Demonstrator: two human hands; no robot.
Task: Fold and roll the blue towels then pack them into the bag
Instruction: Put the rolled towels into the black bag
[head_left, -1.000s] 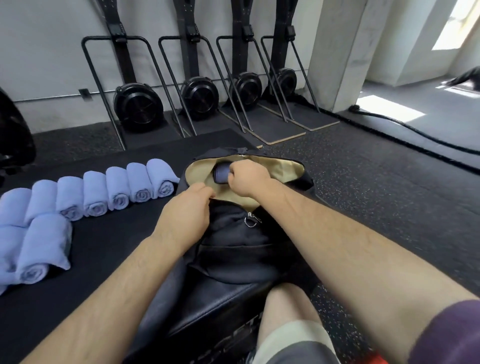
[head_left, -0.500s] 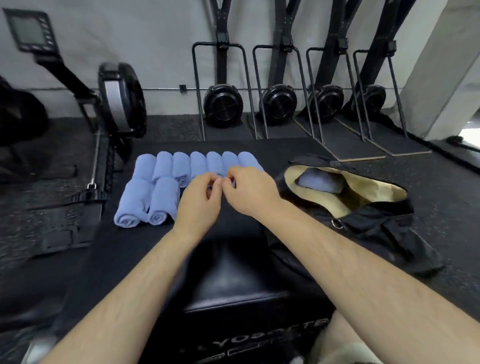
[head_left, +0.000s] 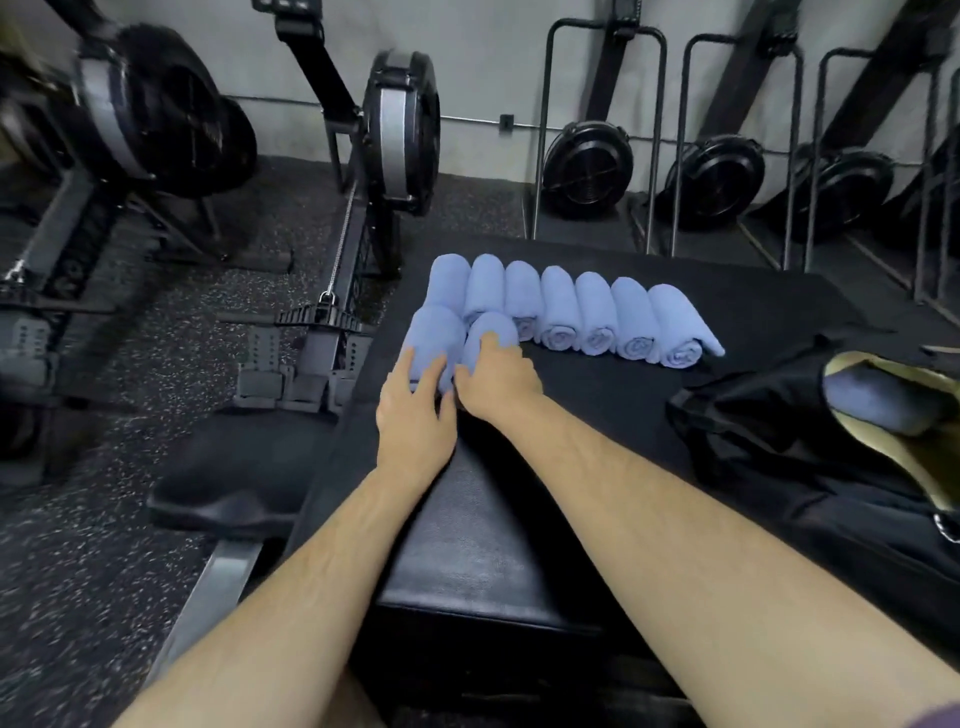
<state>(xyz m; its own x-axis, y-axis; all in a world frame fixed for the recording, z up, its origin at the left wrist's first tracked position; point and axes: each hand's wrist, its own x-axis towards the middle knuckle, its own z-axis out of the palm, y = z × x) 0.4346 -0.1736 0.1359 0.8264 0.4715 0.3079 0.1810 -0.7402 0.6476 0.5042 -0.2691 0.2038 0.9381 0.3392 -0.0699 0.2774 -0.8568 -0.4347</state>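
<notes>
As both hands reached the two nearest rolls, my left hand (head_left: 415, 410) lay open-fingered on one roll (head_left: 434, 338) and my right hand (head_left: 498, 379) curled over the other (head_left: 493, 327). Seven more waited behind (one already sat in the bag (head_left: 779, 441)). Squeezing each roll whole should stop it unrolling.

A pale grey wall (head_left: 493, 62) runs across the back, with a thin pipe (head_left: 483, 120) fixed low along it. The floor (head_left: 93, 561) is dark rubber flecked with white. Two rowing machines (head_left: 400, 130) stand at the left (the far one blurred), and black fan-wheel machines (head_left: 587, 166) in metal frames line the wall at the right. A black padded bench (head_left: 483, 545) fills the foreground.
</notes>
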